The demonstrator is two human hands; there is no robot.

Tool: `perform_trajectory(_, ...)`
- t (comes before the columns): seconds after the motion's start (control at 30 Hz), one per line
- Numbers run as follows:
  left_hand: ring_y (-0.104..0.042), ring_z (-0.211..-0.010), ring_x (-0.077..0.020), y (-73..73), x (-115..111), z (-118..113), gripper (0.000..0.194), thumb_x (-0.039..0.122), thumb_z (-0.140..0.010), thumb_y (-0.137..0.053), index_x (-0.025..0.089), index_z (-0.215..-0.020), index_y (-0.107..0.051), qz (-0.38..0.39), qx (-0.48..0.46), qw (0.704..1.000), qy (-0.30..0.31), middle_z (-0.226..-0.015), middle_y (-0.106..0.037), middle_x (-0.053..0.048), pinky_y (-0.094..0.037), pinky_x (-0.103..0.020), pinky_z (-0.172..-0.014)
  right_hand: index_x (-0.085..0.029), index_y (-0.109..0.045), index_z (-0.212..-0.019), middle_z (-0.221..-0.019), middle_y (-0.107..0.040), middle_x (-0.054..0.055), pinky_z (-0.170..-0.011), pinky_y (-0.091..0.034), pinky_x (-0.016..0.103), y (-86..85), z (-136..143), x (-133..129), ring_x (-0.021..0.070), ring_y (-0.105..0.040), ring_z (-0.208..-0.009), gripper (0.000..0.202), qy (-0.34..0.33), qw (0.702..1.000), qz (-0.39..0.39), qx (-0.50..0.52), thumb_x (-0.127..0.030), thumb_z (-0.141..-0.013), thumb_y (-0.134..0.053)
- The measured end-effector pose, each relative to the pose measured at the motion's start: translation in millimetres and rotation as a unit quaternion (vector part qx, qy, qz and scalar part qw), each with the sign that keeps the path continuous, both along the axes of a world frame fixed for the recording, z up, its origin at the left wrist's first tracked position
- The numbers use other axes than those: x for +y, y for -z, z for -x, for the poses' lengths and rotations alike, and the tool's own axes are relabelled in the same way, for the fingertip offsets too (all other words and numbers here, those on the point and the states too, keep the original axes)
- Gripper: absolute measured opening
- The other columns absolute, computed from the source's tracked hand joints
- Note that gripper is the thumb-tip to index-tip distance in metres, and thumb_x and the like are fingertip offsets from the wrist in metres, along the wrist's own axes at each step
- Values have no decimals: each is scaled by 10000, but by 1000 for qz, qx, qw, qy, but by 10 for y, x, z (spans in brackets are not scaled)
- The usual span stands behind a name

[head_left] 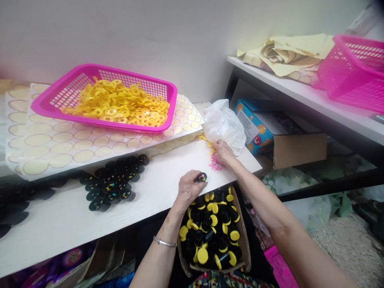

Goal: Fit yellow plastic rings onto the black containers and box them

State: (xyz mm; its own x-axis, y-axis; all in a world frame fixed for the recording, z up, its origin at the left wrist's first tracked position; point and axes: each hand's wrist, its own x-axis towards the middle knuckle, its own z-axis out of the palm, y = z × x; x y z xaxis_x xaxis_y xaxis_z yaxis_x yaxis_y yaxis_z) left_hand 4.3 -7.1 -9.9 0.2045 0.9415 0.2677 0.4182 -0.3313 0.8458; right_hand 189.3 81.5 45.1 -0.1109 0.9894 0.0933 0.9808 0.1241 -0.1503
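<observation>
My left hand (189,187) holds a small black cup (202,177) with coloured bits inside, just above the front edge of the white table (162,176). My right hand (223,153) is at a small pile of pink pieces (215,163), beside some yellow pieces (203,138) and a white plastic bag (225,125); its fingertips are partly hidden, and what they hold is too small to tell. Below the table edge, a cardboard box (246,250) holds black containers with yellow caps (203,255). Several black cups (112,185) with coloured bits stand grouped left of my left hand.
A pink basket (162,129) of yellow rings rests on sheets of round stickers (39,140) at the back left. More black cups (15,200) stand far left. At right are a blue box (247,124) and a shelf (288,94) bearing another pink basket (351,80).
</observation>
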Motion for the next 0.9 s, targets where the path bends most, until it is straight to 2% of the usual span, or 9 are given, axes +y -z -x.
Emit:
perform_trajectory(0.17,-550,-704,-127,14,3,-5,184,197,-613,-688,190,-793,-647,11,-6,1000,-1,-755,-609,10,-438,-240,-663,-159,-629,-1019,-1068,-550,151,-754,-408,322,-29,-5,82,269,-532,-973,299,-9,998,49,-40,-114,-778,-459)
perform_trajectory(0.37,-545,-699,-125,11,12,-7,179,210,-608,-689,192,-781,-649,17,-18,1000,-1,-731,-593,15,-435,-235,-657,-153,-642,-930,-1065,-544,142,-741,-414,309,-77,-17,153,259,-541,-960,192,-42,994,85,-51,-200,-765,-556)
perform_trajectory(0.53,-541,-689,-121,10,-1,-4,175,203,-610,-687,193,-781,-652,16,-26,1000,3,-733,-593,18,-436,-233,-650,-142,-586,-990,-1075,-530,127,-737,-407,297,-132,-39,117,226,-533,-932,272,-25,998,51,-9,-272,-752,-589)
perform_trajectory(0.63,-538,-676,-115,27,-7,-15,197,207,-605,-696,194,-797,-655,20,-33,999,-1,-732,-596,23,-436,-229,-641,-152,-568,-960,-971,-556,70,-723,-398,285,-164,-20,-77,187,-521,-866,282,-54,991,15,123,-313,-734,-617)
perform_trajectory(0.77,-550,-681,-117,56,-5,-34,236,241,-603,-704,200,-831,-660,33,-34,999,-14,-728,-610,28,-440,-225,-638,-162,-569,-866,-811,-556,1,-677,-392,260,-192,130,-527,141,-497,-749,233,-137,938,48,316,-313,-705,-644)
perform_trajectory(0.83,-556,-664,-117,70,-5,-35,223,270,-616,-697,195,-824,-664,40,-37,998,-26,-717,-619,27,-442,-223,-615,-169,-574,-833,-801,-552,-4,-685,-381,260,-187,227,-736,142,-491,-770,186,-156,928,55,335,-288,-705,-638)
perform_trajectory(0.9,-569,-656,-120,80,-6,-32,200,291,-631,-687,187,-801,-665,45,-46,997,-33,-716,-634,22,-446,-221,-601,-177,-577,-812,-808,-545,-1,-697,-368,267,-161,303,-876,151,-483,-802,150,-155,936,43,314,-258,-700,-635)
